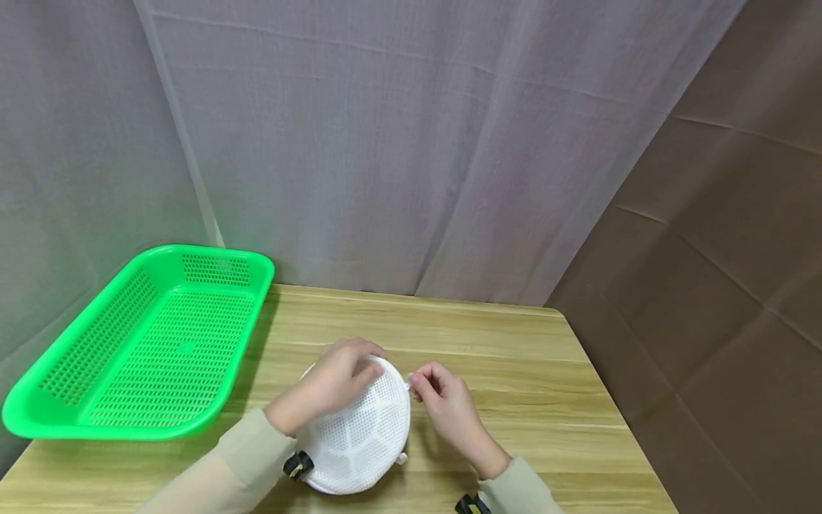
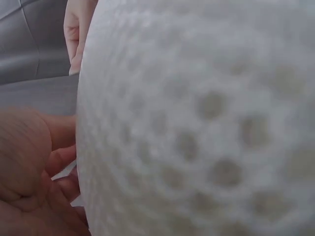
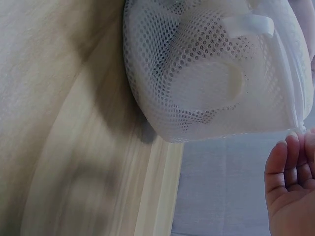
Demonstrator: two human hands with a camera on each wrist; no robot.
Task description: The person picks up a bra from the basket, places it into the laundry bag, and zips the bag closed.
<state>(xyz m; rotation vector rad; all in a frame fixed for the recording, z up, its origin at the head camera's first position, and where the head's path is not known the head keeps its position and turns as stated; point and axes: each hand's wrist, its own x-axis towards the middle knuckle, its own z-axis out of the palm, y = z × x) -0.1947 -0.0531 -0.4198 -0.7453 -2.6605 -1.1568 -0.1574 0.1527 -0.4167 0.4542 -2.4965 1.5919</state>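
Observation:
A round white mesh laundry bag [image 1: 362, 435] stands on the wooden table. My left hand [image 1: 337, 375] holds it at the upper left, the thumb over the top and the other fingers round the far side. At the bag's right edge, my right hand [image 1: 446, 403] pinches the small white zipper pull [image 1: 408, 384] between thumb and fingertips. The right wrist view shows the zipper band [image 3: 290, 64] along the rim and a white fabric loop [image 3: 250, 25] on the side. White mesh fills most of the left wrist view, partly hiding the left fingers [image 2: 64, 160].
A green plastic basket [image 1: 257, 314] with slotted walls stands on the left of the wooden table [image 1: 514, 357]. Grey curtain [image 1: 359, 157] hangs behind the table, and a brown cloth [image 1: 719, 314] borders its right side.

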